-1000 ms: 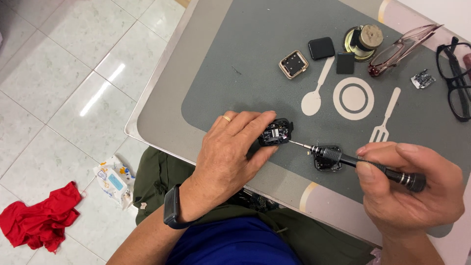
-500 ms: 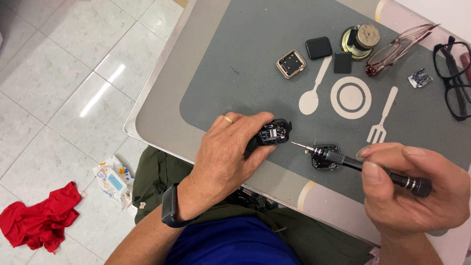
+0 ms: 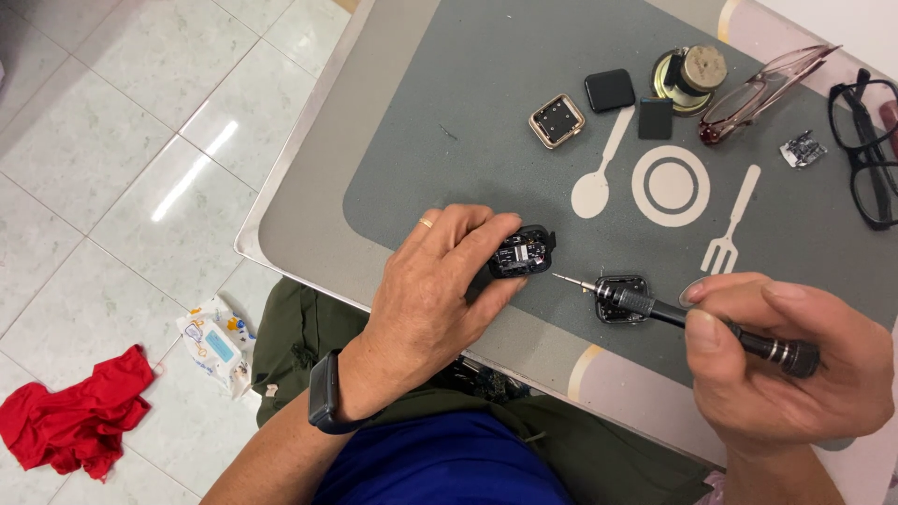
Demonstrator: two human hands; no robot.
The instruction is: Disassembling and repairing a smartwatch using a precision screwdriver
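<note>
I note a floor of glossy white tiles [image 3: 122, 140] catching a bright streak of light, a red cloth [image 3: 75, 421] and a small printed packet [image 3: 217, 344] lying on it, and a metal-edged table [image 3: 309, 201] carrying a grey placemat [image 3: 486, 65].

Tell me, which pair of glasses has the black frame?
The black-framed glasses lie at the far right edge of the table. The other pair, just left of them beside the round speaker, has a reddish see-through frame.
</note>
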